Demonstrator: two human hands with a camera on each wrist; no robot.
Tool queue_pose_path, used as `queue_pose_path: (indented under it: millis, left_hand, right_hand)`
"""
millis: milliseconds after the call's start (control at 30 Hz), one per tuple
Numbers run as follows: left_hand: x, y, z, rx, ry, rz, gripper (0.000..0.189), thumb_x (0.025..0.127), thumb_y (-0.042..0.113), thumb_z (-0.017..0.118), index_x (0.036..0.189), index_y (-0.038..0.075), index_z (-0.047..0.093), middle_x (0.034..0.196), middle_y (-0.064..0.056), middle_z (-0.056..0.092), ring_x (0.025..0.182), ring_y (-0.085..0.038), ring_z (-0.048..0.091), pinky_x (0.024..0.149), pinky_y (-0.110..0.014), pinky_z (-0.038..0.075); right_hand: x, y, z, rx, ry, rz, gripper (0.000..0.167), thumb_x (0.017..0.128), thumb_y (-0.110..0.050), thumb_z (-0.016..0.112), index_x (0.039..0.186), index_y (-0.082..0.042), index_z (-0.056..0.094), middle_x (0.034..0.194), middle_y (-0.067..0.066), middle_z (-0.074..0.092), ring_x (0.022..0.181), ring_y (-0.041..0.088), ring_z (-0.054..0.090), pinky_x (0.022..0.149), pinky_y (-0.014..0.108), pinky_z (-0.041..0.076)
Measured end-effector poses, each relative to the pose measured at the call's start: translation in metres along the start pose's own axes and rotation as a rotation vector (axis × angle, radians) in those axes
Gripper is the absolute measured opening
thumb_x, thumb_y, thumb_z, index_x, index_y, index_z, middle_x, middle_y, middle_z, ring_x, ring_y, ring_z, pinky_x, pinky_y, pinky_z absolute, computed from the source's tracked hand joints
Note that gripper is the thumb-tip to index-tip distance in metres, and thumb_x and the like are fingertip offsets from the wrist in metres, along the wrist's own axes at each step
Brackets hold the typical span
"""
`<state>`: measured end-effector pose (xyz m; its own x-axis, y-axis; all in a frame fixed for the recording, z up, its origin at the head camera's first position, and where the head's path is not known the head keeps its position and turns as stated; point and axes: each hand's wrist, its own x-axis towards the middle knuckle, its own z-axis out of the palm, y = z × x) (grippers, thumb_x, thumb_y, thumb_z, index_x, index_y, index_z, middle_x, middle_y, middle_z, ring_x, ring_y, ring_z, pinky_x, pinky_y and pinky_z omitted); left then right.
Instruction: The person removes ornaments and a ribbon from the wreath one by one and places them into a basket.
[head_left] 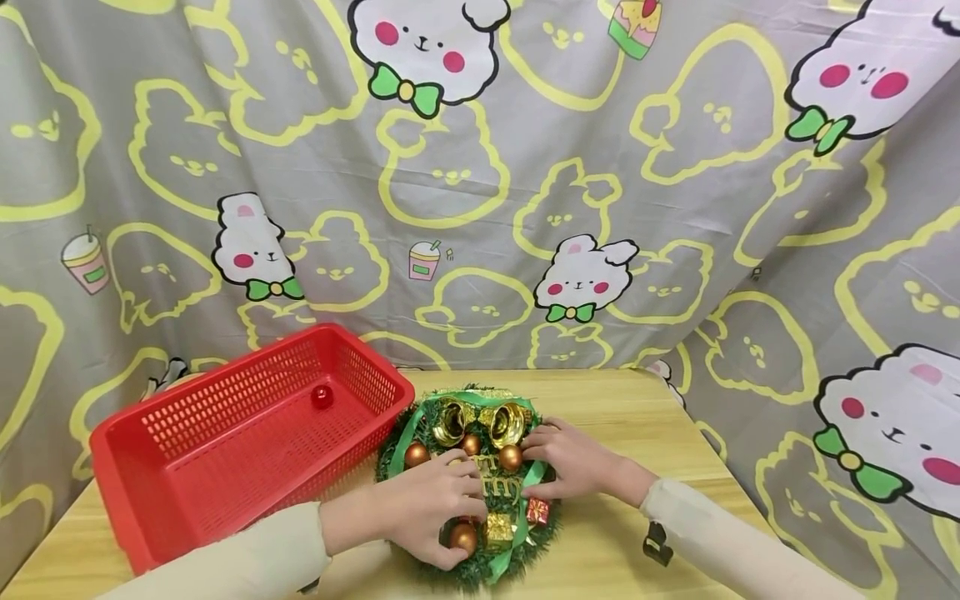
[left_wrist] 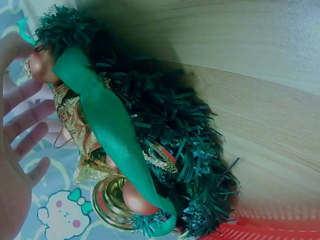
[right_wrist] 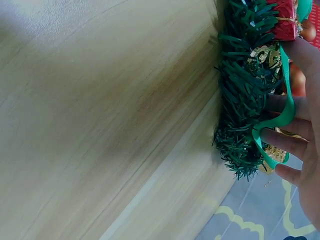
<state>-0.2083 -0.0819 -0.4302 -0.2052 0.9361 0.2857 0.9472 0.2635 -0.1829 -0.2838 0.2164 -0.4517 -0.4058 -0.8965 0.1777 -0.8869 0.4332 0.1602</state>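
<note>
A round Christmas wreath (head_left: 551,533) of green tinsel lies on the table, with gold bells (head_left: 507,423), gold lettering and green ribbon (left_wrist: 112,132) on it. At its lower left, my left hand (head_left: 427,508) pinches a copper ball (head_left: 462,537) between thumb and index finger, the other fingers loose above it. My right hand (head_left: 573,462) rests at the wreath's right side. Its extended fingers touch the ribbon (right_wrist: 285,117) beside another copper ball (head_left: 511,457). The right thumb lies close to a small red gift box (head_left: 537,510).
To the left stands a red plastic basket (head_left: 142,500) with a shiny red ball (head_left: 322,397) inside. Its right wall is close to the wreath. The wooden table (head_left: 615,542) ends at a patterned curtain (head_left: 465,208) behind it.
</note>
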Motion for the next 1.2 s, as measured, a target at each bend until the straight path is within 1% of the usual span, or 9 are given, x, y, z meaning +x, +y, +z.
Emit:
queue_pose_path:
  millis: [167,300,433,567,667,867,1000,1200]
  left_hand:
    - [-0.001,0.002,-0.001,0.009,-0.048,0.007,0.037,0.079,0.051,0.073,0.107,0.029,0.070,0.105,0.012,0.065,0.109,-0.011,0.057,0.103,-0.043,0.046]
    - [-0.001,0.003,0.000,0.007,-0.076,0.007,0.038,0.077,0.052,0.075,0.107,0.029,0.069,0.106,0.011,0.064,0.110,-0.011,0.056,0.104,-0.044,0.046]
    - [-0.002,0.002,0.002,0.025,-0.085,0.001,0.039,0.075,0.053,0.076,0.105,0.029,0.069,0.107,0.012,0.064,0.112,-0.011,0.056,0.104,-0.043,0.047]
    - [-0.002,0.001,0.002,0.030,-0.097,-0.022,0.040,0.074,0.052,0.076,0.106,0.029,0.069,0.110,0.011,0.065,0.115,-0.012,0.057,0.106,-0.043,0.046]
    - [-0.003,0.000,0.002,0.033,-0.101,-0.042,0.040,0.074,0.052,0.076,0.107,0.029,0.069,0.112,0.010,0.065,0.115,-0.013,0.057,0.106,-0.043,0.047]
    - [-0.005,-0.003,0.004,0.050,-0.093,-0.062,0.041,0.073,0.051,0.076,0.106,0.029,0.069,0.110,0.010,0.064,0.109,-0.012,0.057,0.102,-0.040,0.048]
    - [-0.007,-0.006,0.005,0.035,-0.096,-0.084,0.041,0.074,0.049,0.077,0.107,0.028,0.069,0.111,0.009,0.064,0.110,-0.012,0.057,0.103,-0.041,0.049]
    - [-0.007,-0.008,0.005,0.023,-0.104,-0.106,0.040,0.075,0.047,0.077,0.109,0.027,0.069,0.112,0.009,0.064,0.113,-0.014,0.058,0.105,-0.042,0.048]
  right_hand:
    - [0.002,-0.001,-0.003,0.017,-0.011,-0.003,0.054,0.092,-0.063,0.062,0.110,-0.014,0.077,0.114,0.002,0.075,0.111,0.020,0.068,0.105,0.057,0.047]
    - [0.003,0.000,-0.005,0.021,-0.025,-0.007,0.055,0.092,-0.064,0.061,0.108,-0.013,0.077,0.114,0.002,0.075,0.110,0.020,0.068,0.105,0.057,0.047]
    - [0.005,0.002,-0.004,0.010,-0.033,-0.009,0.057,0.092,-0.066,0.060,0.104,-0.013,0.077,0.112,0.002,0.075,0.109,0.019,0.067,0.105,0.054,0.047]
    - [0.007,0.003,-0.005,0.006,-0.047,0.001,0.057,0.091,-0.067,0.061,0.103,-0.014,0.078,0.112,0.001,0.075,0.108,0.019,0.067,0.105,0.052,0.047]
    - [0.008,0.003,-0.005,0.011,-0.050,0.016,0.057,0.091,-0.066,0.062,0.103,-0.013,0.078,0.113,0.002,0.075,0.109,0.020,0.068,0.104,0.051,0.047]
    - [0.012,0.004,-0.002,0.020,-0.063,0.062,0.056,0.090,-0.065,0.064,0.106,-0.013,0.078,0.115,0.003,0.075,0.110,0.021,0.068,0.102,0.049,0.048]
    - [0.014,0.005,-0.003,0.062,-0.089,0.099,0.057,0.091,-0.064,0.064,0.109,-0.012,0.077,0.119,0.005,0.074,0.113,0.023,0.067,0.104,0.050,0.047]
    - [0.018,0.009,-0.004,0.084,-0.107,0.113,0.056,0.090,-0.062,0.066,0.112,-0.011,0.077,0.121,0.006,0.074,0.116,0.024,0.066,0.104,0.049,0.047]
